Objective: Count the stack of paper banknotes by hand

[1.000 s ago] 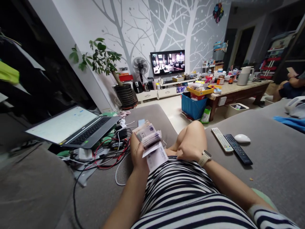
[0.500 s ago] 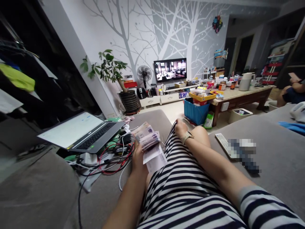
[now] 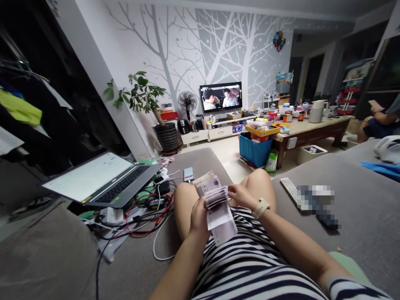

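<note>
My left hand (image 3: 199, 216) is closed around a fanned wad of banknotes (image 3: 215, 199) held over my lap, with a white paper slip (image 3: 223, 223) hanging from the bottom of the wad. My right hand (image 3: 240, 194), a pale watch on its wrist, reaches in from the right and its fingers pinch the notes' right edge. I sit on a grey sofa (image 3: 359, 183) in a striped dress (image 3: 250, 262), bare knees raised.
An open laptop (image 3: 103, 179) sits left over tangled red and white cables (image 3: 140, 212); a phone (image 3: 188, 173) lies beyond. A remote (image 3: 289, 188) rests on the sofa at right. Ahead are a blue bin (image 3: 254, 150), a cluttered coffee table (image 3: 309, 123), a TV (image 3: 221, 96). Another person's arm (image 3: 379, 118) shows far right.
My right hand left the dress hem at my knee and came back to the banknotes. The left hand shifted the wad right, over my lap. My view tilted slightly.
</note>
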Demonstrator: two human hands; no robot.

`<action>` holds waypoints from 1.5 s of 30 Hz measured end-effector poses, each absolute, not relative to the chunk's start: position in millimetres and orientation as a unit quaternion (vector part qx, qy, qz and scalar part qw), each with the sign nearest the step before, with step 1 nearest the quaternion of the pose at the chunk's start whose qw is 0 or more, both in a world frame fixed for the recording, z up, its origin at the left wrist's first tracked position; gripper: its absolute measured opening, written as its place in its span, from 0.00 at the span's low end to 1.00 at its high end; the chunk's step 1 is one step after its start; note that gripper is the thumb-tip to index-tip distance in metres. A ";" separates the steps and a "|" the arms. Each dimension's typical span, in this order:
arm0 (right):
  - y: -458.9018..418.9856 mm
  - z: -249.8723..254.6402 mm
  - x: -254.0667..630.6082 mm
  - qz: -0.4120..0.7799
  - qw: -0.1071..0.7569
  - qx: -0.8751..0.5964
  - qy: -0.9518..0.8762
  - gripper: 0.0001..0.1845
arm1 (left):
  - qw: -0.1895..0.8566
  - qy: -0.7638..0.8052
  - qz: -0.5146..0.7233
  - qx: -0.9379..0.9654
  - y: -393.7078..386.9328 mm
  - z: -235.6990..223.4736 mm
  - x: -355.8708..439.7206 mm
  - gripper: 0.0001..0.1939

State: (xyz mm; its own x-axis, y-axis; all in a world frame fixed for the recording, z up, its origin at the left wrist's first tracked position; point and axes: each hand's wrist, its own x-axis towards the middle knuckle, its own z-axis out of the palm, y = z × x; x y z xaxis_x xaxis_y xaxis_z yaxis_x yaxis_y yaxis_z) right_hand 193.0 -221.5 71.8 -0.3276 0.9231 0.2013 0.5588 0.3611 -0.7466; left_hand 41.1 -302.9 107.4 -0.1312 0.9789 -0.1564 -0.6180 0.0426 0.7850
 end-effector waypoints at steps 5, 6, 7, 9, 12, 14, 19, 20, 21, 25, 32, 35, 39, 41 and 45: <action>-254.9 111.8 235.1 0.345 0.507 -0.379 -0.693 0.15 | 0.620 0.377 0.640 0.251 -320.1 113.9 64.2 0.16; -261.2 114.2 238.1 0.359 0.515 -0.367 -0.686 0.17 | 0.623 0.376 0.637 0.254 -322.8 113.1 67.7 0.16; -266.4 115.0 239.1 0.374 0.516 -0.359 -0.682 0.18 | 0.627 0.373 0.634 0.256 -325.2 111.8 70.6 0.16; -273.2 113.0 236.4 0.404 0.509 -0.350 -0.675 0.20 | 0.637 0.364 0.628 0.259 -329.0 108.9 74.5 0.16; -277.3 106.9 228.4 0.435 0.505 -0.351 -0.657 0.22 | 0.654 0.353 0.618 0.257 -333.1 107.3 76.4 0.16; -278.8 104.1 224.4 0.456 0.504 -0.351 -0.644 0.22 | 0.659 0.349 0.616 0.254 -334.5 107.8 76.1 0.16; -283.3 103.2 221.4 0.478 0.489 -0.345 -0.643 0.23 | 0.651 0.362 0.618 0.252 -332.7 103.6 75.1 0.18; -283.8 103.3 221.4 0.470 0.488 -0.347 -0.648 0.23 | 0.650 0.365 0.616 0.254 -331.9 101.8 75.3 0.18; -284.1 103.3 221.6 0.462 0.486 -0.350 -0.654 0.22 | 0.649 0.367 0.616 0.255 -331.1 100.2 75.6 0.19; -285.2 102.5 222.3 0.428 0.482 -0.364 -0.673 0.20 | 0.644 0.368 0.623 0.248 -329.9 99.5 77.1 0.17; -297.7 107.2 223.3 0.283 0.489 -0.409 -0.717 0.18 | 0.658 0.356 0.629 0.212 -329.0 106.6 75.4 0.14; -303.8 111.8 223.7 0.253 0.491 -0.404 -0.730 0.17 | 0.651 0.362 0.635 0.205 -327.2 103.3 73.4 0.13; -305.8 115.5 224.8 0.303 0.496 -0.359 -0.731 0.14 | 0.634 0.376 0.638 0.222 -325.5 96.4 72.0 0.11; -304.2 115.3 225.3 0.357 0.498 -0.335 -0.716 0.15 | 0.635 0.376 0.635 0.229 -325.0 94.4 71.8 0.11; -300.5 112.6 225.0 0.436 0.506 -0.297 -0.682 0.16 | 0.625 0.379 0.639 0.239 -324.6 94.2 72.2 0.12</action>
